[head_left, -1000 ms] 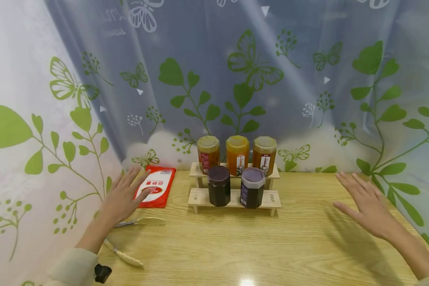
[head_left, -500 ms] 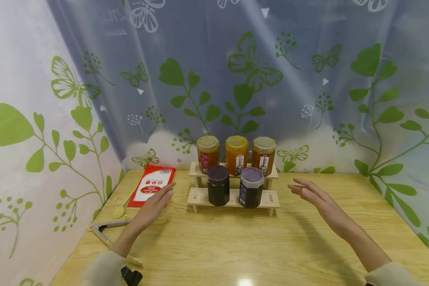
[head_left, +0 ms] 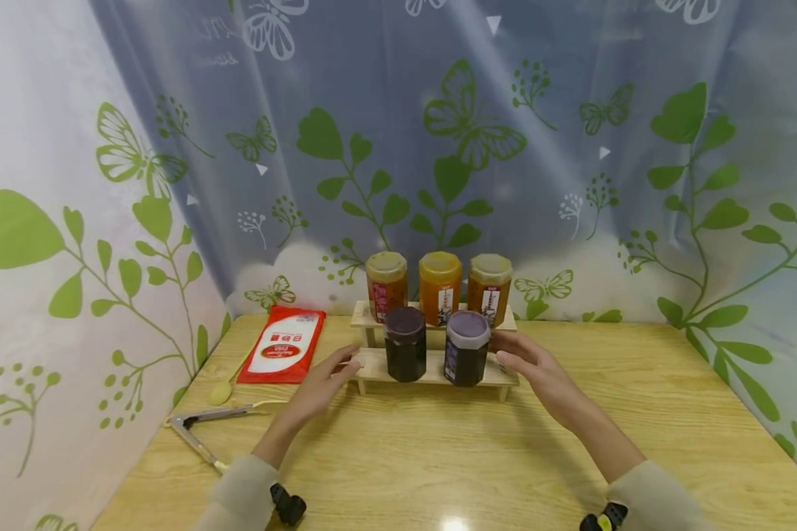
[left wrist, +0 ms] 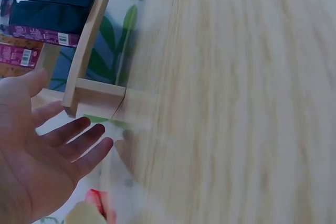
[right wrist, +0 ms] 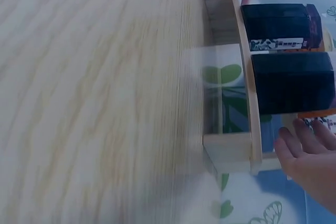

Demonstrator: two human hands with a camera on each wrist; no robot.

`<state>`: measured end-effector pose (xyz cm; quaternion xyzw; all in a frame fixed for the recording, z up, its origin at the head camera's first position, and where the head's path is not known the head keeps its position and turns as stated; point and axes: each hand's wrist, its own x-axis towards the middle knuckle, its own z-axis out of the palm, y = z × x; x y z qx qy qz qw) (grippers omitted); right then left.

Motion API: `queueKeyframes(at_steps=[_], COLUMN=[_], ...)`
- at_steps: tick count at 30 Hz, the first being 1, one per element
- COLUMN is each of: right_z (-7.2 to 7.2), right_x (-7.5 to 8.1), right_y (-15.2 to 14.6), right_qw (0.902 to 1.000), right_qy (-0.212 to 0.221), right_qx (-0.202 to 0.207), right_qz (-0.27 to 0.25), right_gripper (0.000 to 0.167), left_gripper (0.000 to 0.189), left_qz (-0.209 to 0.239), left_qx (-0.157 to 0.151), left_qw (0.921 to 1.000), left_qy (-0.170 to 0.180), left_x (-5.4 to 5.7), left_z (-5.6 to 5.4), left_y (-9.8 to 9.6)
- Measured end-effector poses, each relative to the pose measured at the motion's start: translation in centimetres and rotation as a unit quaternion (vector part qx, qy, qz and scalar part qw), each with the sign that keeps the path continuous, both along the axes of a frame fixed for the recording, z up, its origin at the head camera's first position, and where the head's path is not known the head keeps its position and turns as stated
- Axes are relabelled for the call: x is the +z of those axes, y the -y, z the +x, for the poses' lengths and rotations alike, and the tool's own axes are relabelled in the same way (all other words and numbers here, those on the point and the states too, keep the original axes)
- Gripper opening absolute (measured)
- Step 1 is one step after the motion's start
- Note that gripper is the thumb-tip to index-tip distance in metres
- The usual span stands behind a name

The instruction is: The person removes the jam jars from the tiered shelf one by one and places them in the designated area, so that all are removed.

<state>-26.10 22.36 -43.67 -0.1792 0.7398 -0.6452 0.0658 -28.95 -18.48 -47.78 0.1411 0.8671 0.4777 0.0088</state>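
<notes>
On the table stands a two-tier wooden rack (head_left: 375, 366). Its lower step bears a dark jar (head_left: 406, 354) with a dark lid and a dark jar (head_left: 466, 361) with a pale purple lid. The upper step carries an amber jar (head_left: 387, 289), an orange jar (head_left: 440, 284) and a brownish jar (head_left: 490, 291). My left hand (head_left: 319, 391) is at the rack's left end, fingers spread and relaxed, gripping nothing. At the right end, my right hand (head_left: 547, 380) has its loosely bent fingers beside the pale-lidded jar. Whether those fingertips touch jar or rack is unclear.
A red-and-white packet (head_left: 282, 346) lies left of the rack. Beside it is a yellow spoon (head_left: 221, 392), with spread-apart tongs (head_left: 199, 422) nearer the front. A patterned curtain (head_left: 538, 184) hangs directly behind the table.
Both hands have moved inward from the table's sides to the ends of the rack. The tongs and spoon, earlier hidden partly by my left arm, show more fully. The jars stay put.
</notes>
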Motion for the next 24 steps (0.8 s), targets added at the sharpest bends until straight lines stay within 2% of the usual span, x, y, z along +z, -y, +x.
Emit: queueKeyframes(at_steps=[4, 10, 16, 24], right_z=[-0.4, -0.7, -1.1, -1.4], right_x=[-0.2, -0.4, -0.5, -0.8], right_y=[0.9, 2.1, 3.0, 3.7], right_qw=[0.9999, 0.9997, 0.9994, 0.9986], right_qy=[0.01, 0.017, 0.021, 0.018], right_qx=[-0.006, -0.015, -0.029, -0.049], right_qz=[-0.002, 0.004, 0.005, 0.005], right_gripper=[0.061, 0.071, 0.076, 0.074], left_gripper=[0.065, 0.072, 0.07, 0.069], left_qz=[0.003, -0.011, 0.022, 0.058], left_qx=[-0.006, 0.003, 0.007, 0.018], left_qw=[0.9998, 0.9996, 0.9995, 0.9975], left_qy=[0.017, 0.024, 0.023, 0.037], left_x=[-0.2, -0.6, -0.9, -1.2], left_z=[-0.5, -0.9, -1.0, -1.1], left_y=[-0.6, -0.9, -0.9, -0.7])
